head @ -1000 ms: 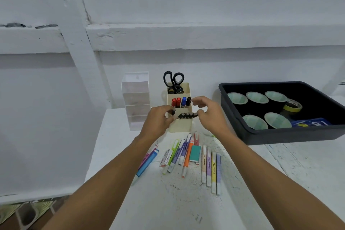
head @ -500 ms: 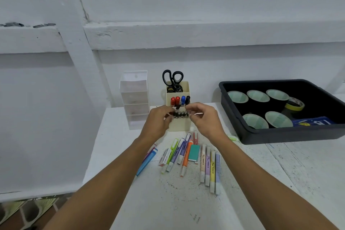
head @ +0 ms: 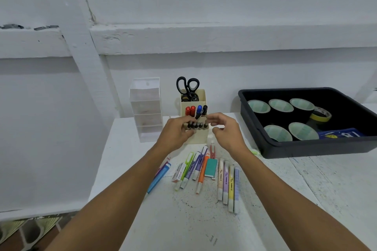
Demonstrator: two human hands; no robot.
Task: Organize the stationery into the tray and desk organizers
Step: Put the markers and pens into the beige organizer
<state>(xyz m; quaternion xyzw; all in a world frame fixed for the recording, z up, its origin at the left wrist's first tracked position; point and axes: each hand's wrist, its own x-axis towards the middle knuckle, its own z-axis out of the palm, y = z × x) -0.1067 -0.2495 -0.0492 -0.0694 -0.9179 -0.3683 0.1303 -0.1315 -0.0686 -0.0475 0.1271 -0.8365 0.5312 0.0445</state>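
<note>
Row of black markers (head: 197, 125) pinched together by left hand (head: 175, 131) at front pocket of cream organizer (head: 201, 138), probably for seating as one; right hand (head: 226, 131) at 3 o'clock, loosely curled, holding nothing; highlighters (head: 227, 183) loose at 6 o'clock

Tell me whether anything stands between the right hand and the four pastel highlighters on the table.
Nothing visible does. The right hand hovers at the beige organizer; the pastel highlighters lie uncovered on the table below it, nearer the person.
</note>
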